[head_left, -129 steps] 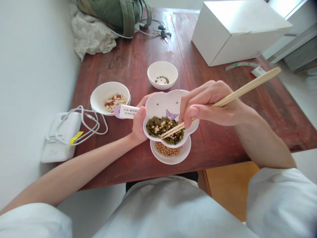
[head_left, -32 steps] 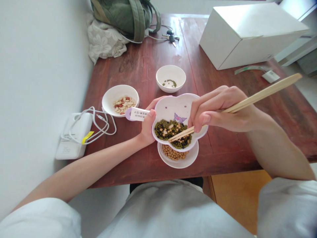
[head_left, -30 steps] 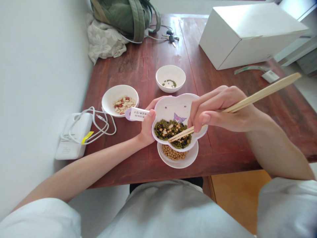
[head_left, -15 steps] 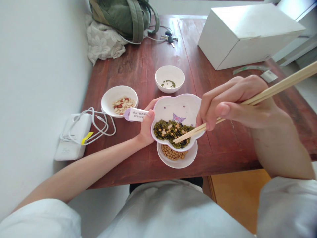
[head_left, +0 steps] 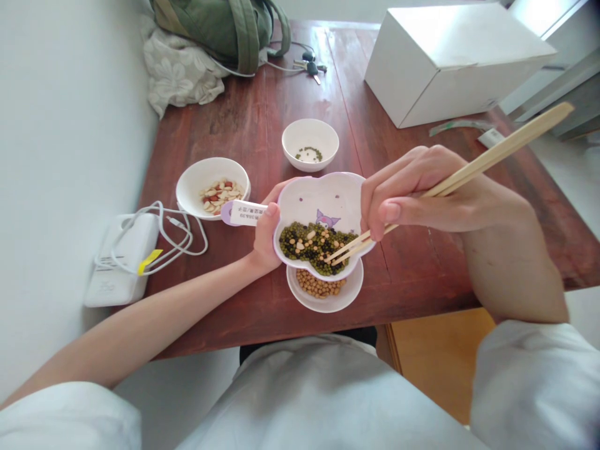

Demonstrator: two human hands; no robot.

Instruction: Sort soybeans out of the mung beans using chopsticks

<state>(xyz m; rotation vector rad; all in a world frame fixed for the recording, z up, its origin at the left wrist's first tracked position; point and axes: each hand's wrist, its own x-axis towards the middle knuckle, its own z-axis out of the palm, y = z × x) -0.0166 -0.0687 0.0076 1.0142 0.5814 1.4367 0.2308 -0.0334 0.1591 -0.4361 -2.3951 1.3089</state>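
Note:
My left hand grips the left rim of a flower-shaped bowl with a cartoon print, tilted toward me and holding mixed green, black and pale beans. A purple-tipped handle with a white label sticks out by the thumb. My right hand is closed on a pair of wooden chopsticks, whose tips rest in the beans at the bowl's right side. Under the bowl sits a white dish of yellow soybeans.
On the red-brown table stand a white bowl of peanuts and a white bowl with a few green beans. A white device with a coiled cable lies left. A green backpack, keys and a white box sit farther back.
My right hand drew back to the right with the chopsticks, then came back, and the tips are in the beans again. The left hand keeps hold of the bowl.

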